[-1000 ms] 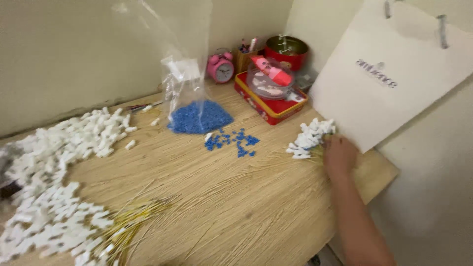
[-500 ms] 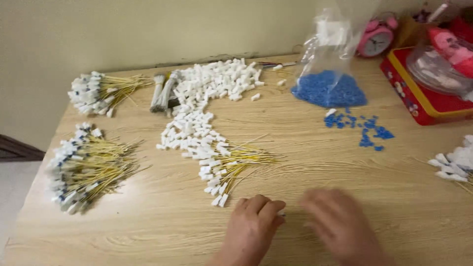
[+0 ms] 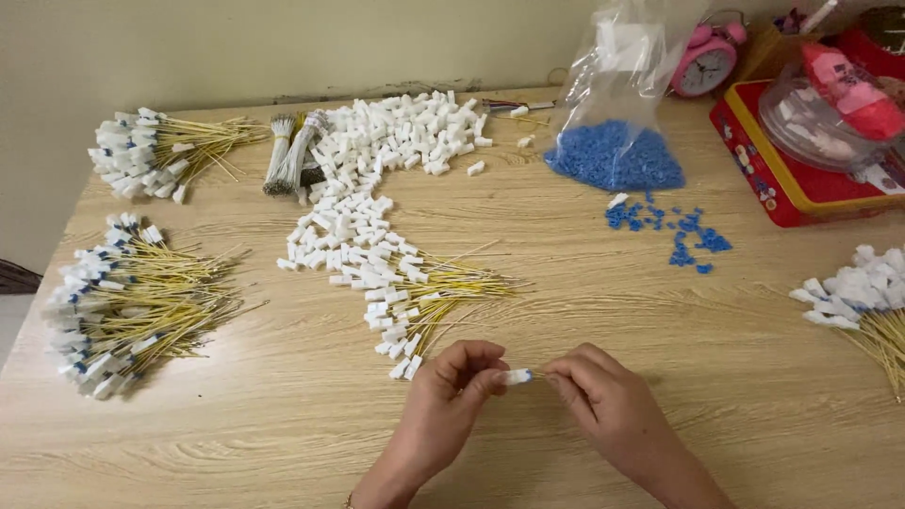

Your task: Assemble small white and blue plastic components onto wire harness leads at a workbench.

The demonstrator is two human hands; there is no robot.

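Over a wooden table, the left hand and right hand meet fingertip to fingertip, both pinching one small white connector held just above the tabletop near its front edge; a speck of blue at its right end is too small to identify. Loose white connectors and yellow-wired bundles spread behind. A clear bag of blue pieces stands farther back, its top cut off by the frame.

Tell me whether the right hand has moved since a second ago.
Yes. The right hand left the white pile at the table's right edge and now meets the left hand.
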